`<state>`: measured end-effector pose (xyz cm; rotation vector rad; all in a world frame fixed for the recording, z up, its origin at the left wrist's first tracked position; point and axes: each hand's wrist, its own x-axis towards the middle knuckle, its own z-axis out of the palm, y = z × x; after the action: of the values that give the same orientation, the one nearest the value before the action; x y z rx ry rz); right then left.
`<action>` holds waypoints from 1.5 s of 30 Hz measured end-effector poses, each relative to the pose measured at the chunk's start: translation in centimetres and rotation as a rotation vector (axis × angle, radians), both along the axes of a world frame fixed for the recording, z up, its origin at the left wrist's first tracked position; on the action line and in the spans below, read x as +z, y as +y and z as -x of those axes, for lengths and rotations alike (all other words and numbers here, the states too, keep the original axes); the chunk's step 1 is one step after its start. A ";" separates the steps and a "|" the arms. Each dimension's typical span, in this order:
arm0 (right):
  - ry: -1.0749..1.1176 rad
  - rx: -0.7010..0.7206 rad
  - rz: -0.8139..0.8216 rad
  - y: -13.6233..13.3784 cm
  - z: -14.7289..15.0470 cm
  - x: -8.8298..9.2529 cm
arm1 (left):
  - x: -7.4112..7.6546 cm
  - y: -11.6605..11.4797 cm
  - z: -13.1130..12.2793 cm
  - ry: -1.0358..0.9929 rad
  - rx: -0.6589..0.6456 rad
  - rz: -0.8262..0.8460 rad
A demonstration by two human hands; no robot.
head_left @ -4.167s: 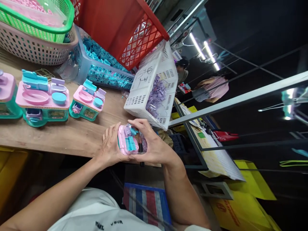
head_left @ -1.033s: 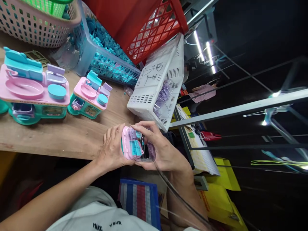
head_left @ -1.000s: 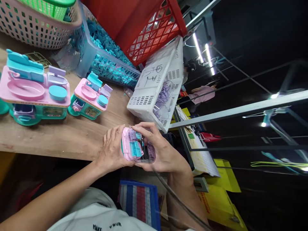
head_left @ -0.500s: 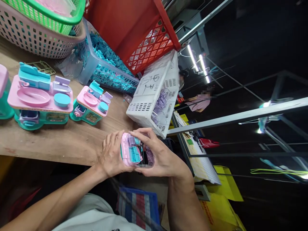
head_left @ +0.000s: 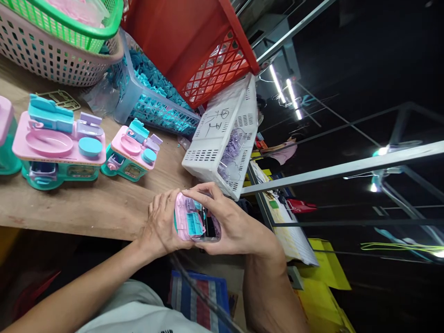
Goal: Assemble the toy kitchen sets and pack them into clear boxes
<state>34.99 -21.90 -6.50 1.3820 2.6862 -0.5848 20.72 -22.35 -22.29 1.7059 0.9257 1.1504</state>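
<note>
Just past the table's front edge, a small toy kitchen [head_left: 181, 217] with a pink top, a turquoise part and a purple part is held sideways between both hands. My left hand [head_left: 160, 226] is closed around its pink and green side. From the other side my right hand [head_left: 236, 224] curves its thumb and fingers around a clear plastic cover [head_left: 215, 231], which sits against the toy's top. Whether the two are joined I cannot tell. On the table stand a larger-looking toy kitchen [head_left: 52, 155], a smaller-looking one [head_left: 130, 157] and part of another [head_left: 6, 138].
Behind the toys are a blue crate [head_left: 126, 99] of turquoise parts, a pink basket [head_left: 65, 67] under a green one [head_left: 93, 34], a red crate [head_left: 194, 41] and a tilted white crate [head_left: 208, 134] with purple parts. A metal rail [head_left: 347, 167] crosses the right. Another person [head_left: 284, 151] is in the distance.
My right hand and the clear cover have shifted very slightly left, toward the toy. A dark cord below the hands has swung right. The distant person has moved a little.
</note>
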 end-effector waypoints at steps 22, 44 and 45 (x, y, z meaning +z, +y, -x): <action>0.067 -0.014 0.050 0.3 -0.7 -0.5 | 0.3 0.0 0.1 0.000 -0.013 0.028; 0.417 -0.101 0.016 0.4 -3.5 -5.6 | -2.4 1.1 1.0 0.092 -0.038 -0.108; 0.463 -0.129 -0.041 0.2 -3.4 -6.3 | -2.6 1.2 1.0 0.093 -0.023 -0.119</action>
<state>38.36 -21.75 -12.82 1.6105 2.9783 -0.9753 19.67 -21.14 -24.86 1.8752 0.9069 1.1385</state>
